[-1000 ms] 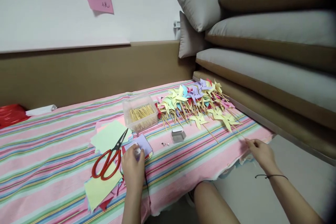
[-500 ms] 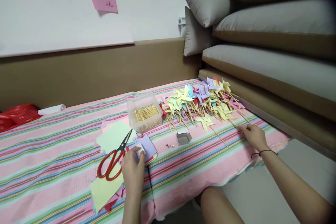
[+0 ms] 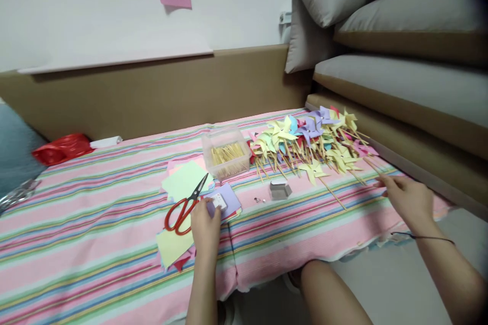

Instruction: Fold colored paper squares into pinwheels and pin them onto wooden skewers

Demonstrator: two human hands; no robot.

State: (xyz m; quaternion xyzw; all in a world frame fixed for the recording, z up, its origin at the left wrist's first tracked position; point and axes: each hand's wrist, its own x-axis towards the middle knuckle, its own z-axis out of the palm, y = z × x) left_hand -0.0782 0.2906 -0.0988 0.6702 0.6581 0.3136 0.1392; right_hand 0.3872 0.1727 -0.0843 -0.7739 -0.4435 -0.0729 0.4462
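Observation:
My left hand [image 3: 206, 221] is closed on a small white box [image 3: 218, 202], held between thumb and fingers over the purple paper squares [image 3: 230, 198]. Just left of it lie scissors with red handles [image 3: 186, 208], resting across pale green paper sheets [image 3: 186, 177] and pale yellow paper [image 3: 173, 249]. My right hand [image 3: 409, 200] hovers by the near right edge of a pile of paper pinwheels [image 3: 310, 129], its fingers loosely bent and slightly apart, with nothing visible in them. One yellow pinwheel [image 3: 313, 170] lies in front of the pile, its stick pointing toward me.
A clear plastic box [image 3: 227, 162] of wooden sticks stands behind the papers. A small grey open box [image 3: 280, 190] sits beside tiny metal bits [image 3: 260, 200]. Stacked cushions [image 3: 400, 81] rise on the right. A red plastic bag [image 3: 64, 148] lies at far left on the striped cloth [image 3: 95, 203].
The view has swung left, so everything sits further right. My right hand has drawn back slightly from the pinwheel sticks. My left hand keeps its hold on the small white box.

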